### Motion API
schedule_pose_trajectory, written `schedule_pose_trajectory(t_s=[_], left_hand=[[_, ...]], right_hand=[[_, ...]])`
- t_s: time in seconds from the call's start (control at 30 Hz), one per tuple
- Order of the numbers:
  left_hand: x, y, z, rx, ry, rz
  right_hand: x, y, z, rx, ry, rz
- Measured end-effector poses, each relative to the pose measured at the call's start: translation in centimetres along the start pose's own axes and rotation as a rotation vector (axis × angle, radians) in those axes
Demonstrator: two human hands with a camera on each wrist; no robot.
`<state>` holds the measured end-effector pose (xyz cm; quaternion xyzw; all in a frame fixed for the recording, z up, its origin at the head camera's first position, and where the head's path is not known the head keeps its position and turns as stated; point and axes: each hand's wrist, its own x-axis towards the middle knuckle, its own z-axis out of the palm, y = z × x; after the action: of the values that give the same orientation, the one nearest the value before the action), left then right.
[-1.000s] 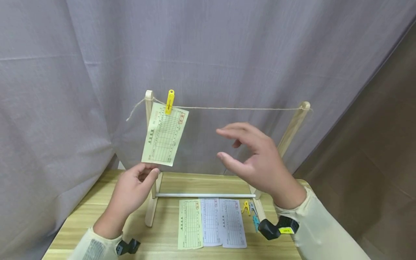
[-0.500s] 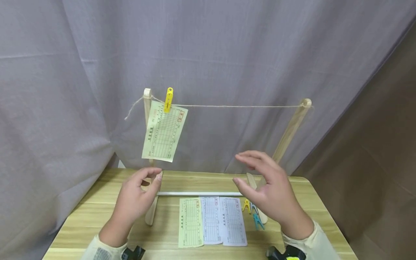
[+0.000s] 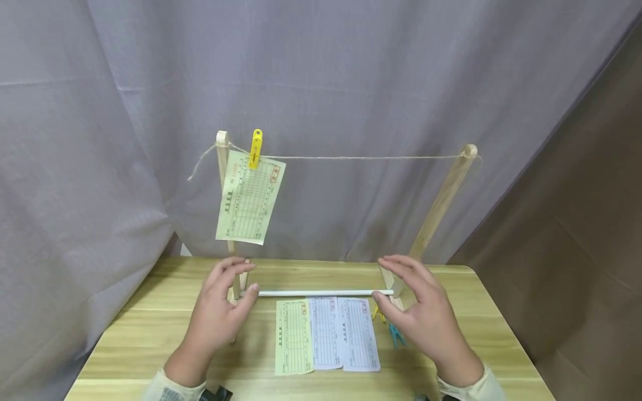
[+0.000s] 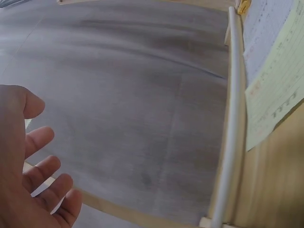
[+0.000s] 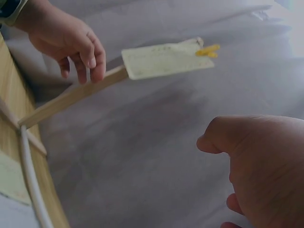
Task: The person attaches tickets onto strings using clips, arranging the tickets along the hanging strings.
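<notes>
A pale green printed slip (image 3: 251,200) hangs tilted from the string (image 3: 361,157), held there by a yellow clothespin (image 3: 255,149) near the left post. My left hand (image 3: 218,303) hovers below that slip, fingers relaxed and holding nothing. On the other side my right hand (image 3: 426,317) is held over the rack's right foot, thumb and fingers apart, also with nothing in it. Between the hands, on the table, lie a green slip (image 3: 293,337) and two pale lilac slips (image 3: 325,334), side by side. Beside my right thumb a blue clothespin (image 3: 396,335) and part of a yellow one (image 3: 378,314) show.
The wooden rack has a left post (image 3: 223,167), a right post (image 3: 443,203) and a white crossbar (image 3: 321,293) low between its feet. It stands on a wood-grain table (image 3: 140,328). A grey curtain (image 3: 341,83) hangs behind.
My right hand has come down from near the string to above the right foot. The left hand has dropped slightly, away from the hanging slip's lower edge. The slip stays clipped.
</notes>
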<state>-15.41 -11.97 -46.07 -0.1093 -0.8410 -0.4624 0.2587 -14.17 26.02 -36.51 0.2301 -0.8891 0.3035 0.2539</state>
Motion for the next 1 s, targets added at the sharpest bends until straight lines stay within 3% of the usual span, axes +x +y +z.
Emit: schedule_pose_trajectory(t_s=[0.27, 0.43, 0.73, 0.87, 1.0], left_hand=[[-0.9, -1.3, 1.1, 0.091, -0.039, 0.025], [-2.0, -2.1, 2.2, 0.148, -0.147, -0.059], [-3.9, -3.0, 4.8, 0.173, -0.276, -0.186], [-4.5, -3.3, 5.9, 0.162, -0.328, -0.240], [-5.1, -3.4, 6.8, 0.176, -0.359, -0.254]], right_hand=[[-2.4, 2.8, 0.5, -0.034, 0.036, 0.087], [-4.1, 4.7, 0.6, -0.078, -0.038, 0.176], [-6.9, 7.8, 1.6, -0.087, -0.192, 0.362], [-8.0, 9.1, 2.3, -0.071, -0.221, 0.450], [-9.1, 10.4, 3.2, -0.083, -0.230, 0.511]])
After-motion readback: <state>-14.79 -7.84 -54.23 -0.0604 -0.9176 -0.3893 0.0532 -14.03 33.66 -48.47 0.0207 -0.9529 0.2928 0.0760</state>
